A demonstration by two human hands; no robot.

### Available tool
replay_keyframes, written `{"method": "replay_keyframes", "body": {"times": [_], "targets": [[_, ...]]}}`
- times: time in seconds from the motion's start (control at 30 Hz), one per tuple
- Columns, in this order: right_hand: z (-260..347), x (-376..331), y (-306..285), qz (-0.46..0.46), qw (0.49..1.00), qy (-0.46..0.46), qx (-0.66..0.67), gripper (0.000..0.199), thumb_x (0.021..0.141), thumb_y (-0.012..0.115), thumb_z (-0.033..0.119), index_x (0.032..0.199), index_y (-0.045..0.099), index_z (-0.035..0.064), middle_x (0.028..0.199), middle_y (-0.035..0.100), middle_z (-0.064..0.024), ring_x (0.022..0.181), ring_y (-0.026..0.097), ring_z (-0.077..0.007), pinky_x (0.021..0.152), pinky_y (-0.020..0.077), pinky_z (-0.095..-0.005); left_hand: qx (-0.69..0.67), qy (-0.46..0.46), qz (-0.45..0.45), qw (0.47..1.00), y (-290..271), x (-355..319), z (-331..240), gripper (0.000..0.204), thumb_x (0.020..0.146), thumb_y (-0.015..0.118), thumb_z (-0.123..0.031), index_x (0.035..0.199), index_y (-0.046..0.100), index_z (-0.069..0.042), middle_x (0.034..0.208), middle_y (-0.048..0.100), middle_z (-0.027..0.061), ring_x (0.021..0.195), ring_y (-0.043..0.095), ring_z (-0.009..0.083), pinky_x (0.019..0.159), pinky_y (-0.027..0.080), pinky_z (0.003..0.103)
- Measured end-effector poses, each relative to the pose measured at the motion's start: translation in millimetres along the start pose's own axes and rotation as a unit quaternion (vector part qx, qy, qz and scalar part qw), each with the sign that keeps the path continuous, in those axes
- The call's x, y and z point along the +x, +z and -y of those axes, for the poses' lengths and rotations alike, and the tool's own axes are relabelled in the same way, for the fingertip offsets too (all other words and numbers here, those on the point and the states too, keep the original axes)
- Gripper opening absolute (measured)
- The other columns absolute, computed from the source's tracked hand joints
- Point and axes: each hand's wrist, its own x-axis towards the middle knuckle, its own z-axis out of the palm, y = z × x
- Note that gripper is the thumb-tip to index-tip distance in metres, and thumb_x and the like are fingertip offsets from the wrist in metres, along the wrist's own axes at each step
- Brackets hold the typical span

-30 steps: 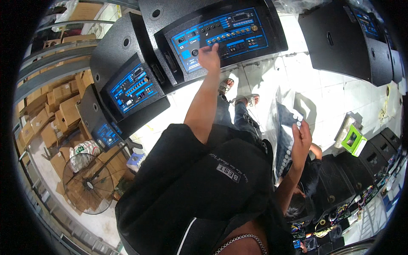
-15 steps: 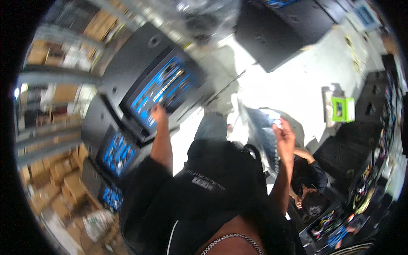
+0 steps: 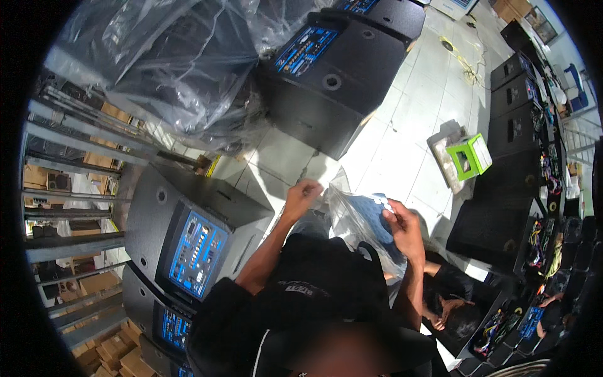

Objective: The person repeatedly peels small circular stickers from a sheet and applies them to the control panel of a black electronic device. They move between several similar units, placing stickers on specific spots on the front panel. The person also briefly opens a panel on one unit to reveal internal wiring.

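Note:
My right hand (image 3: 407, 234) pinches small white round pieces (image 3: 381, 202) at the top of a dimpled blue sheet (image 3: 367, 217). The blue sheet hangs beside clear plastic film (image 3: 342, 204); whether the film wraps it I cannot tell. In front of my body, my left hand (image 3: 304, 196) is raised with its fingers curled together; anything between them is too small to make out. To the left of that hand stands a black speaker cabinet (image 3: 161, 229) with a blue control panel (image 3: 198, 253) full of knobs and sockets. The left hand is apart from it.
Another black speaker cabinet (image 3: 352, 66) stands ahead, beside plastic-wrapped goods (image 3: 188, 69). Metal shelving (image 3: 69, 188) with cardboard boxes lines the left. A green box (image 3: 478, 156) sits on the right, near a row of cabinets (image 3: 496, 229). A co-worker (image 3: 455, 295) crouches close by on my right.
My left hand has left the blue control panel and moved right, toward my right hand. The view has turned, so the cabinet panel now sits lower left. My right hand keeps its hold.

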Motion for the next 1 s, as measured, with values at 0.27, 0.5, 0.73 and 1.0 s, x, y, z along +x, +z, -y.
{"method": "replay_keyframes", "body": {"times": [0.27,0.5,0.73,1.0], "targets": [[40,91,-84,-0.078,0.997,0.027,0.014,0.023,0.091,0.062,-0.001,0.113,0.061,-0.0075,0.080,0.061,-0.0015,0.079,0.052,-0.0071,0.073,0.0452,-0.0221,-0.053,0.137,0.205,0.968,90,156,-172,0.015,0.089,0.070,-0.016,0.097,0.067,-0.003,0.088,0.067,0.0026,0.078,0.058,0.0087,0.071,0.045,0.026],[55,164,-147,-0.057,0.993,0.037,0.091,0.021,0.095,0.061,0.007,0.115,0.062,-0.0016,0.092,0.061,0.0023,0.087,0.051,-0.0064,0.078,0.0422,-0.0219,0.019,0.344,0.223,0.912,163,212,-245,0.024,0.079,0.078,-0.015,0.098,0.067,-0.005,0.098,0.067,0.0093,0.093,0.063,0.0234,0.083,0.048,0.035],[65,262,-231,-0.009,0.989,0.030,0.146,0.029,0.094,0.062,0.006,0.122,0.060,-0.0011,0.094,0.064,-0.0016,0.083,0.051,-0.0052,0.073,0.0423,-0.0210,-0.035,0.227,0.209,0.951,225,277,-283,0.028,0.083,0.074,-0.007,0.108,0.063,0.000,0.095,0.070,0.0087,0.090,0.064,0.0136,0.081,0.049,0.028],[48,356,-318,0.095,0.965,-0.018,0.243,0.040,0.086,0.066,-0.006,0.124,0.059,-0.0019,0.107,0.068,-0.0054,0.094,0.060,-0.0089,0.082,0.0475,-0.0257,0.019,0.209,0.076,0.975,289,344,-332,0.024,0.086,0.071,-0.010,0.108,0.063,-0.003,0.100,0.067,0.0130,0.089,0.065,0.0176,0.074,0.051,0.030]]}}
